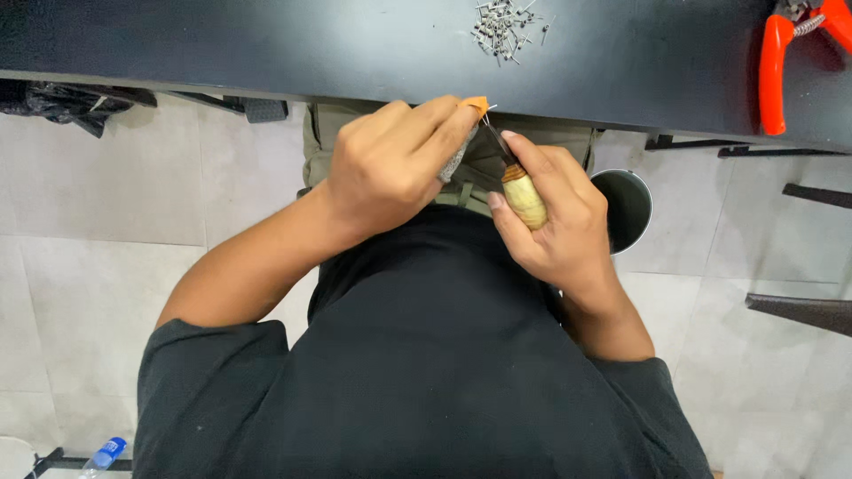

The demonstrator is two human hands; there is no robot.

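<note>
My left hand (395, 164) pinches a small orange and grey piece (470, 120) just below the edge of the black table (266, 44). My right hand (555, 217) grips a tool with a pale wooden handle (524, 200). Its thin dark metal shaft (497, 142) points up toward the piece in my left fingers. Both hands are close together in front of my chest, over my dark shirt and olive trousers.
A pile of several small metal pins (506, 31) lies on the table top. Orange-handled pliers (785, 62) rest at the table's right end. A round dark bin (626, 208) stands on the tiled floor beside my right hand. A plastic bottle (102, 454) lies at the lower left.
</note>
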